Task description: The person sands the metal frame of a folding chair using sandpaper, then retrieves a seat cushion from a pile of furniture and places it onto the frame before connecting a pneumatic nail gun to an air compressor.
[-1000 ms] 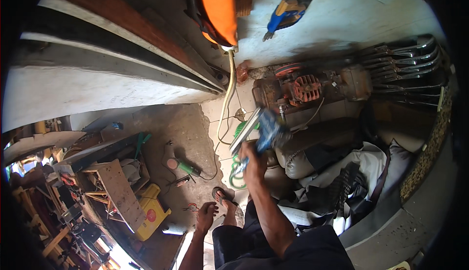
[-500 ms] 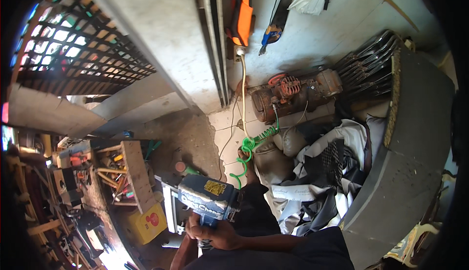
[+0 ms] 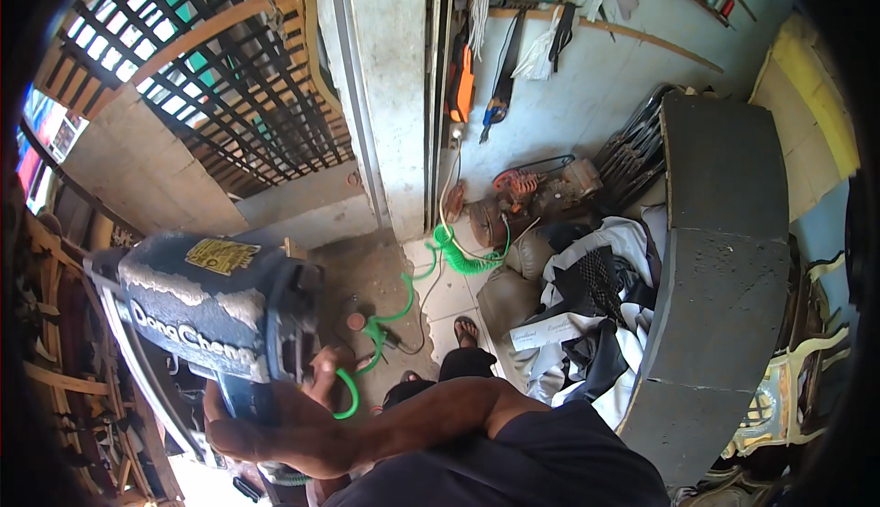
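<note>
A large dark blue pneumatic nail gun with worn, peeling paint and a yellow label fills the left of the view. My right hand is wrapped round its handle, the forearm crossing from the lower right. My left hand shows only in part, behind the right wrist and beside the tool. Its visible fingers are curled against a loop of green air hose; the rest is hidden. Beyond the tool, the coiled hose runs toward a rusty air compressor by the wall.
Black and white fabric scraps lie heaped before a tall dark foam panel. A green object with a round reddish end sits on the floor near my sandalled foot. Wooden pieces crowd the left; a strapped wooden frame stands behind.
The nail gun has come up closer and further left in my right hand. My left hand has shifted from the handle area to beside the hose. The view has turned leftward and up.
</note>
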### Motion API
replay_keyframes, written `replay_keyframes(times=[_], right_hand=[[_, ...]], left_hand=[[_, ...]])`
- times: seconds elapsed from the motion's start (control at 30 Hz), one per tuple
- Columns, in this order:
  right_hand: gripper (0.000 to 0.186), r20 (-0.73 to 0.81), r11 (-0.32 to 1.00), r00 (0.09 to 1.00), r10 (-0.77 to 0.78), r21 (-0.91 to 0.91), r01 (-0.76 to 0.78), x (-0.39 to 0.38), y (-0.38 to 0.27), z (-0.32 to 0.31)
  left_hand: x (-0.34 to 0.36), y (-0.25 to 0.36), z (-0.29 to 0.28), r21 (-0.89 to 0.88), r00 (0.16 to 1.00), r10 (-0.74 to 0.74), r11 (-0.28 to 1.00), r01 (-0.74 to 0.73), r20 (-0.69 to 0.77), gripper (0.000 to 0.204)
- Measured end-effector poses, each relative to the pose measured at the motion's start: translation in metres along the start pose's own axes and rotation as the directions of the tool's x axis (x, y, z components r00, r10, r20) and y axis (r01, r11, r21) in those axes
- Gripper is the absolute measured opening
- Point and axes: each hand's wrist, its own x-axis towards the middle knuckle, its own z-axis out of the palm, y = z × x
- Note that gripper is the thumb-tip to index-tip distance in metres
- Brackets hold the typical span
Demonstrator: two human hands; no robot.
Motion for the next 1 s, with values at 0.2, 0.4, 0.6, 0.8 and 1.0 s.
replay_keyframes(times=[0.2, 0.4, 0.6, 0.8, 1.0], right_hand=[[0.021, -0.173, 0.921, 0.928, -0.329, -0.279, 0.274, -0.023, 0.022, -0.023], [0.022, -0.344, 0.822, 0.782, -0.519, -0.450, 0.348, -0.070, -0.022, -0.047], [0.033, -0.363, 0.699, 0.622, -0.693, -0.548, 0.460, -0.130, -0.098, -0.067], [0.034, -0.517, 0.668, 0.423, -0.744, -0.577, 0.469, -0.157, -0.143, -0.095], [0.033, -0.410, 0.511, 0.463, -0.786, -0.853, 0.112, -0.223, -0.240, -0.223]], left_hand=[[0.001, -0.035, -0.019, -0.023, 0.994, -0.076, 0.997, 0.074, -0.081, 0.031], [0.064, -0.132, -0.031, -0.042, 0.951, -0.207, 0.978, 0.203, -0.228, 0.030], [0.197, -0.204, -0.006, 0.106, 0.888, -0.324, 0.921, 0.374, -0.326, 0.045], [0.349, -0.275, 0.024, 0.390, 0.877, -0.213, 0.832, 0.394, -0.431, 0.062], [0.410, -0.302, 0.071, -0.205, 0.864, -0.488, 0.840, 0.503, 0.123, 0.032]])
